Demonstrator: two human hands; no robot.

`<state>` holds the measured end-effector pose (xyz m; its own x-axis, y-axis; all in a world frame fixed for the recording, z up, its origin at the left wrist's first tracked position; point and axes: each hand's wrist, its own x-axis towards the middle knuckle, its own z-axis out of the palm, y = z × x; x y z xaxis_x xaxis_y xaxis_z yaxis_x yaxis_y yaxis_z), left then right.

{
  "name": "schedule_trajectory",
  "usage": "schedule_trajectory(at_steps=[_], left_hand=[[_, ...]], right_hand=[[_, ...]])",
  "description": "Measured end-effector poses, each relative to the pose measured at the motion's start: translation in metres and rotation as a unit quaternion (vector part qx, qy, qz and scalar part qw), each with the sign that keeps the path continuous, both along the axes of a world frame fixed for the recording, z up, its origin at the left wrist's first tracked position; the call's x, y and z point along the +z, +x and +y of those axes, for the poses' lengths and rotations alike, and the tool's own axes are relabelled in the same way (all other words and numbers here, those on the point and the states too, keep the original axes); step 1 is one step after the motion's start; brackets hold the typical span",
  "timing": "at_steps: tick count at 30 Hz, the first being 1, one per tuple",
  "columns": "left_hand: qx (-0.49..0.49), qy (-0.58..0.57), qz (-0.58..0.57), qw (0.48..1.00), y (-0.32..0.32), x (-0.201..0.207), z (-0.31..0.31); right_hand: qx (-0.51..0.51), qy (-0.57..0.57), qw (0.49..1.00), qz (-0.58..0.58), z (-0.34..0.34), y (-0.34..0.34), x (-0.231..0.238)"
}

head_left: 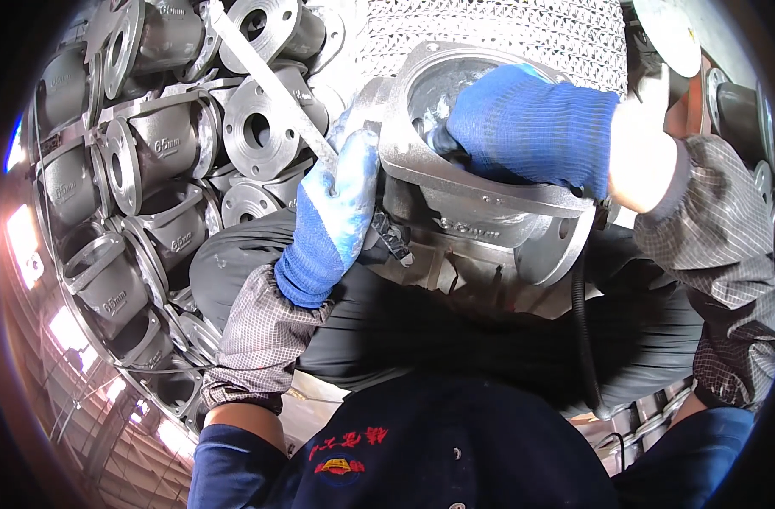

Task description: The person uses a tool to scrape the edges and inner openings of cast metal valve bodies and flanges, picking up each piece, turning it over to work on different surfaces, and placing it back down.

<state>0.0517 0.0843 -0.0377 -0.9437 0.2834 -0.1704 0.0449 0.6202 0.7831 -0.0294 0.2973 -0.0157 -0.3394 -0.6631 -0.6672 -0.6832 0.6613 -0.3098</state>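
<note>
A grey cast-metal valve body [481,216] is resting on the person's lap, on dark trousers [455,331], with its wide square-flanged opening facing up. Everything else is placed around this casting.

The right hand [532,127], in a blue knitted glove, is reaching down into the casting's open mouth; its fingertips are disappearing inside the cavity, so whether they are closed on anything is not something I can tell.

The left hand [337,212], also in a blue glove, is pressing against the casting's left side, just under the flange edge. Its fingers are wrapped tight around a flat metal file [269,76], which is running up and to the left away from the casting.

A black cable [581,331] is hanging down from the casting's right side across the trousers.

To the left of the casting, a stack of similar grey flanged castings [150,153] is lying piled, round bolt-hole flanges facing outward. Above the casting, a sheet of metal mesh [506,34] is showing. Checked sleeves [260,331] are covering both forearms below the gloves.
</note>
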Motion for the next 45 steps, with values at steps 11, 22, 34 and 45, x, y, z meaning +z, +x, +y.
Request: schedule_trajectory(at_steps=[11,22,34,45], left_hand=[[0.022,0.0,-0.031,0.999,-0.001,0.007,0.002],[0.052,0.048,-0.079,0.994,-0.002,0.013,0.008],[0.038,0.026,-0.043,0.998,0.002,0.01,0.002],[0.027,0.06,-0.048,0.997,-0.006,0.017,0.015]], right_hand=[[0.013,-0.032,0.999,-0.019,0.0,-0.001,-0.011],[0.008,-0.035,0.999,-0.036,0.003,0.001,-0.014],[0.041,-0.083,0.995,-0.049,-0.004,-0.002,-0.027],[0.017,-0.062,0.996,-0.067,0.002,-0.001,-0.028]])
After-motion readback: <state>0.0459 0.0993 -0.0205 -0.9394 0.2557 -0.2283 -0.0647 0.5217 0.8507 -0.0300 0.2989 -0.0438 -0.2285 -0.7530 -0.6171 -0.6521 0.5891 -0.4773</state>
